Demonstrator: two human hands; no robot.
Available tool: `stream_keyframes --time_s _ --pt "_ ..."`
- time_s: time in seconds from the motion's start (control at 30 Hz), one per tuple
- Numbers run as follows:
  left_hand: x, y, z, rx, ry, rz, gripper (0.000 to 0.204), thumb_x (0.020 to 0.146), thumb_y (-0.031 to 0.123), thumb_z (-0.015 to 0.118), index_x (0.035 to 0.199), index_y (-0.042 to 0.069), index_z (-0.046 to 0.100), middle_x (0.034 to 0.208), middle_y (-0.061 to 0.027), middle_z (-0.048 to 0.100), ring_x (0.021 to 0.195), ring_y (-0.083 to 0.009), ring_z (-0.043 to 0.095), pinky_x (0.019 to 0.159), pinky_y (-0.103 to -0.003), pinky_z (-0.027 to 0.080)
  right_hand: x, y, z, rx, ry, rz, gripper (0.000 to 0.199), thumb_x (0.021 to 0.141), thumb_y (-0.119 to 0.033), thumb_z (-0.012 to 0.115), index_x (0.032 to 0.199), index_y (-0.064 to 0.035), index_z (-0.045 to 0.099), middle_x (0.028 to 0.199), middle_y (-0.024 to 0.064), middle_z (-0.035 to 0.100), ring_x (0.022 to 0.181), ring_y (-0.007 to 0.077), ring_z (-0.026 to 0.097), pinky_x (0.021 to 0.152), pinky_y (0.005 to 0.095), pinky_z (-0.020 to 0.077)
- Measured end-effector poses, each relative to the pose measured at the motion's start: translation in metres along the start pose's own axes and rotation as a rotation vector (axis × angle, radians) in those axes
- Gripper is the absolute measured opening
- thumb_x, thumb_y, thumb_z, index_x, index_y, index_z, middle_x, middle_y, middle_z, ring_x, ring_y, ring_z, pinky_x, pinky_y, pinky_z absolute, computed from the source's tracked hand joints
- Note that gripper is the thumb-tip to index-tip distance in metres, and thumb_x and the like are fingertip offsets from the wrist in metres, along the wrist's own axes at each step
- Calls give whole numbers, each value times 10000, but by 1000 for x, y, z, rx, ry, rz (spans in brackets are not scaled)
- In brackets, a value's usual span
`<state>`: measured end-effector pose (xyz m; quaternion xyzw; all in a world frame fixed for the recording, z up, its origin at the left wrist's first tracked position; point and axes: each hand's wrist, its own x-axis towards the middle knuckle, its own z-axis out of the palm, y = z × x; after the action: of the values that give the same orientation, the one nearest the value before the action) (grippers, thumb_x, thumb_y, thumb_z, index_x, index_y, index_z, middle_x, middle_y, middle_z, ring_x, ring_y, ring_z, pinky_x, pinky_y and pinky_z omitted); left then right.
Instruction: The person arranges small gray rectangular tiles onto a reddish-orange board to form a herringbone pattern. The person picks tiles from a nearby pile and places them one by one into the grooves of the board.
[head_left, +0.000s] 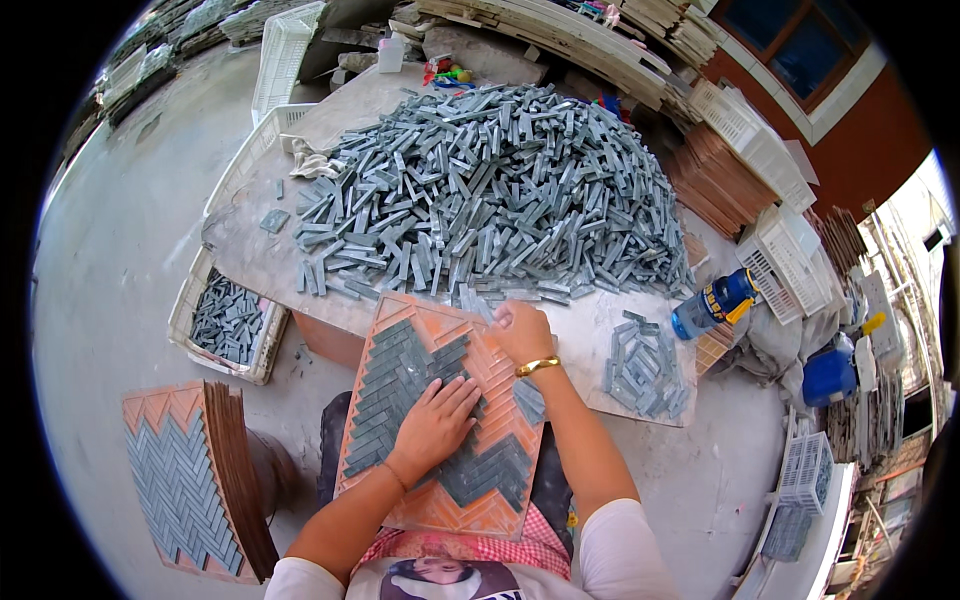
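Note:
An orange herringbone mould tray (pixel 405 515) rests tilted across my lap against the table's front edge. Grey-green stone strips (pixel 390 385) fill its left side and lower right in a zigzag; bare orange slots show at the top and along the right. My left hand (pixel 438 425) lies flat on the laid strips, fingers stretched out. Over the tray's upper right edge, my right hand (pixel 522 330) is closed, its fingertips pinching a pale stone strip (pixel 484 311), partly hidden by the fingers. A few loose strips (pixel 529 400) lie under my right wrist.
A large heap of stone strips (pixel 480 190) covers the table (pixel 260 250). A smaller pile (pixel 645 370) and a blue bottle (pixel 715 303) are at right. On the left stand a white crate of strips (pixel 180 325) and a stack of filled trays (pixel 185 480). More crates (pixel 785 260) stand far right.

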<state>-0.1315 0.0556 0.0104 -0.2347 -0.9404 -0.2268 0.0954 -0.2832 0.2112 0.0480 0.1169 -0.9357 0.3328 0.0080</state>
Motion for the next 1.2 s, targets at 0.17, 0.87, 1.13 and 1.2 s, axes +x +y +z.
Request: stream_keyframes --time_s 0.17,0.87,1.13,1.2 --pt "1 0 5 0 23 28 497 856 214 586 1316 57 481 1359 -72 489 1291 -229 418 1099 -427 280 -86 -14 12 -302 119 -258 183 740 -146 682 877 -44 617 795 120 604 722 308 614 621 409 499" --pt "3 11 11 149 -73 -11 658 864 371 563 1392 31 367 1449 -126 373 1342 -285 340 1109 -477 226 -75 17 -10 163 212 -94 188 822 -179 607 893 -17 669 753 155 660 757 319 641 699 399 503" --pt "15 15 11 130 -97 -18 793 850 542 508 1426 34 310 1484 -113 316 1373 -276 288 1111 -508 196 -124 61 -31 -180 164 -199 719 722 -391 737 1248 23 473 1264 203 496 1130 330 509 930 403 429" --pt "14 15 14 135 -101 -18 792 845 527 530 1425 34 311 1482 -115 319 1375 -273 285 1113 -506 195 -131 58 -20 -275 104 -175 828 645 -358 795 1277 25 423 1269 175 470 1135 333 476 942 394 421"
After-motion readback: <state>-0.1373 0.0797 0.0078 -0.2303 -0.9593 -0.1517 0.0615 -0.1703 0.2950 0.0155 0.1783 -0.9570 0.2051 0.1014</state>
